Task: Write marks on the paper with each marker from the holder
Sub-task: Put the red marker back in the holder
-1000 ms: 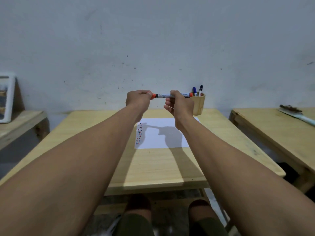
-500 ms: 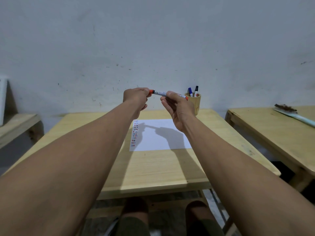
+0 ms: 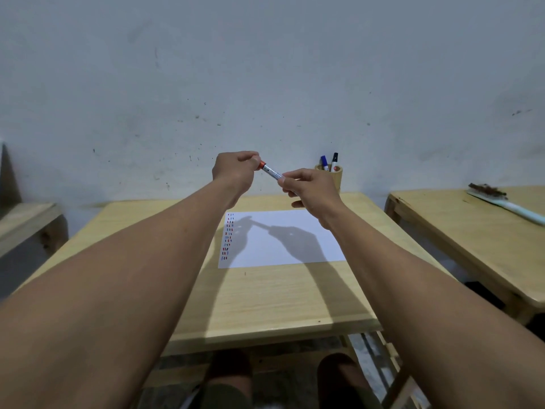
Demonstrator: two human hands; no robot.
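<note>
Both hands hold one red marker (image 3: 270, 170) in the air above the white paper (image 3: 295, 231). My left hand (image 3: 236, 172) is closed over the marker's red cap end. My right hand (image 3: 309, 187) pinches its white barrel lower down, so the marker tilts down to the right. The paper lies on the wooden table (image 3: 265, 296) and carries columns of short red, blue and dark marks along its left edge. A wooden holder (image 3: 334, 175) at the table's back right, partly behind my right hand, holds a blue marker (image 3: 324, 161) and a black marker (image 3: 334, 159).
A second wooden table (image 3: 472, 231) stands to the right with a brush (image 3: 501, 202) lying on it. A wooden bench (image 3: 26, 222) is at the left. A grey wall (image 3: 265, 84) rises right behind the table. My knees show below the table's front edge.
The marker has turned from level to tilted down to the right, and my right hand has slid lower along it and dropped. My left hand stays on the cap end.
</note>
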